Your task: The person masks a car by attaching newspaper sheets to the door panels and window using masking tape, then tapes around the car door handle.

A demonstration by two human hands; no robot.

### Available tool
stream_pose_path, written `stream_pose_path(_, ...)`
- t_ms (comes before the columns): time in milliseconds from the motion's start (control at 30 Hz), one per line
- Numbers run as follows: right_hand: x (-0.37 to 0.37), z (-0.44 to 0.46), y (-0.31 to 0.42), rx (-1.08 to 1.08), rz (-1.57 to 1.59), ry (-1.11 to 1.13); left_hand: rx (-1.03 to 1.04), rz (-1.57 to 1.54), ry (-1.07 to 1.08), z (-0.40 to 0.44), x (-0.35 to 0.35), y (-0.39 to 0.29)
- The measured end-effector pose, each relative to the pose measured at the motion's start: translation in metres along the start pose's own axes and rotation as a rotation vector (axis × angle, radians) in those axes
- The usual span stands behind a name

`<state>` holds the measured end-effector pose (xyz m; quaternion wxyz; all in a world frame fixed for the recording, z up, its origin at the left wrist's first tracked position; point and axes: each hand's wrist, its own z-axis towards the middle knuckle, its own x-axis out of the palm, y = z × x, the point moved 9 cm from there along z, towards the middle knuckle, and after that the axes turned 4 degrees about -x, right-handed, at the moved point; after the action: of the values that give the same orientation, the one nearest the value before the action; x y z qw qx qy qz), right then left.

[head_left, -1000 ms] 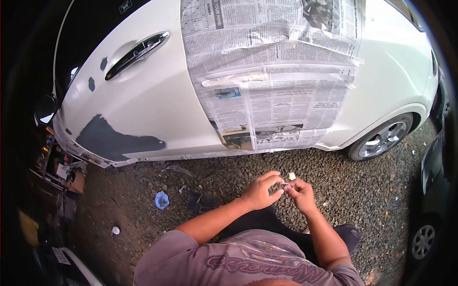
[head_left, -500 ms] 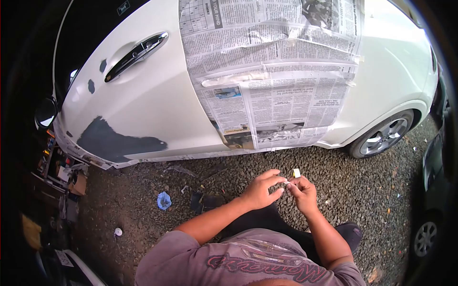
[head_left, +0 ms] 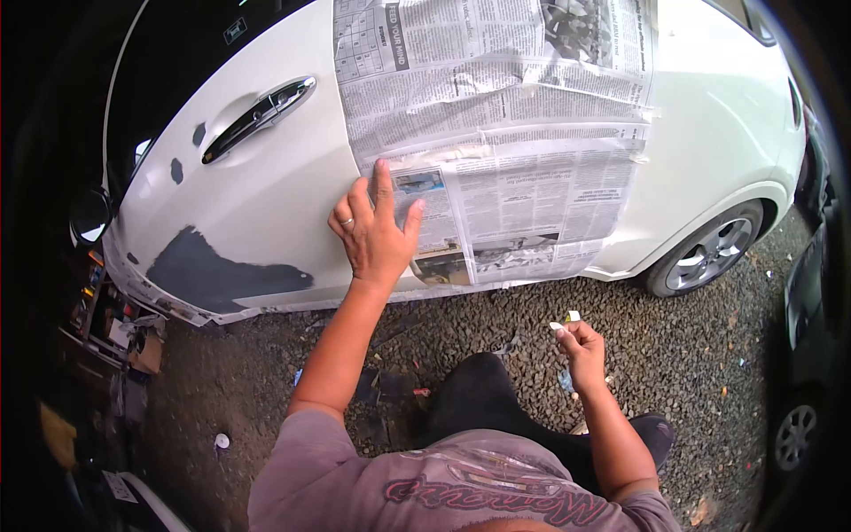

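My left hand [head_left: 377,235], with a ring on one finger, is spread against the white car door [head_left: 266,195], its fingertips at the left edge of the newspaper sheet [head_left: 541,191] taped over the panel. Beneath the index fingertip lies the end of a pale strip of masking tape [head_left: 443,155]. Lower right, over the gravel, my right hand [head_left: 582,355] pinches a small white piece that looks like tape [head_left: 557,326]. A white and yellow bit [head_left: 573,316] shows just behind those fingers; I cannot tell whether it is the same piece.
Dark grey patches [head_left: 222,275] mark the door below the chrome handle [head_left: 257,120]. The car's rear wheel [head_left: 709,253] stands at right, with another dark car [head_left: 802,372] beyond it. Gravel [head_left: 496,310] carries scraps, and boxes [head_left: 146,350] sit at left.
My left hand has left my right hand and moved up and left onto the newspaper's edge. My right hand has shifted slightly right, still pinching the white piece.
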<state>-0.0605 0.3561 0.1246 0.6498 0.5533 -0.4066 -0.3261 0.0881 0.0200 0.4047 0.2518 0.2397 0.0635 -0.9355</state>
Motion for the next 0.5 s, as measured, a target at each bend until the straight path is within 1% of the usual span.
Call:
stream_pose_path(67,0.0,0.0,-0.005,0.028,-0.034,0.014,0.011,0.095,0.0,-0.002,0.009,0.008)
stream_pose_path(200,0.001,0.0,-0.001,0.044,-0.036,0.002,0.011,0.117,-0.009,-0.005,0.011,0.02)
stream_pose_path(267,0.001,0.0,-0.005,0.097,-0.024,0.014,-0.035,0.129,-0.007,-0.003,0.009,0.02)
stream_pose_path(333,0.002,-0.001,-0.001,0.083,-0.01,-0.001,-0.005,0.118,-0.016,-0.005,0.011,0.013)
stream_pose_path(400,0.004,-0.001,-0.007,0.068,-0.067,0.024,0.064,0.104,0.009,-0.007,0.018,0.008)
stream_pose_path(433,0.007,0.0,-0.009,0.041,-0.003,0.034,0.082,0.091,0.009,-0.009,0.015,0.006)
stream_pose_path(500,0.005,-0.003,-0.005,0.059,0.011,0.016,0.092,0.062,-0.039,-0.004,0.008,-0.004)
